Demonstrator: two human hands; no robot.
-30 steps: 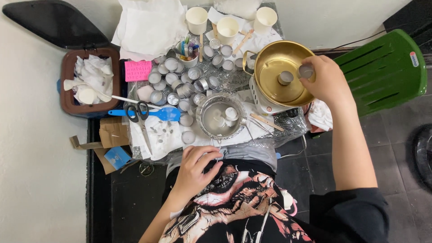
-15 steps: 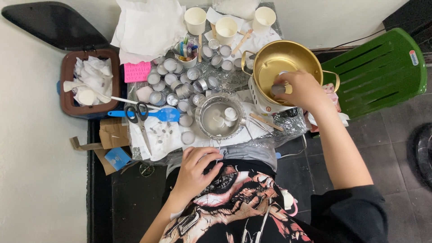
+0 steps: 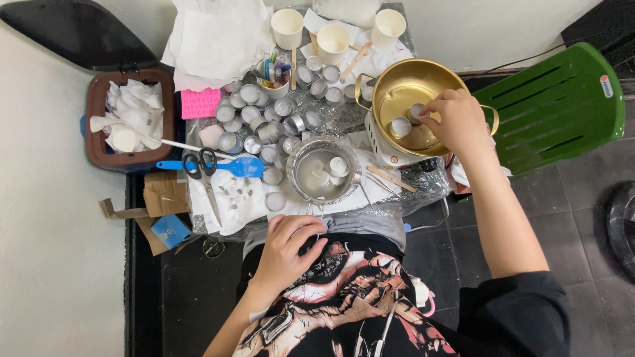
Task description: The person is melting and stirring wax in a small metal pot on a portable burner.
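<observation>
My right hand (image 3: 458,123) reaches into the gold pot (image 3: 456,79) standing on a small white burner at the table's right. Its fingertips close on a small tin cup (image 3: 417,110) inside the pot. A second tin cup (image 3: 401,125) sits free on the pot's bottom just to the left. My left hand (image 3: 288,248) rests on my lap at the table's front edge, fingers loosely curled and holding nothing. It lies just below the wire handle of a metal sieve bowl (image 3: 301,192) that holds white wax pieces.
Several empty tin cups (image 3: 264,122) crowd the foil-covered table. Scissors (image 3: 202,165) and a blue spatula (image 3: 241,168) lie at the left, with three paper cups (image 3: 334,36) at the back. A brown bin (image 3: 99,142) stands left and a green chair (image 3: 562,102) right.
My right hand carried a tin cup from the pot's right rim down into the pot and set it at the left. It now grips the other cup; my left hand stayed still.
</observation>
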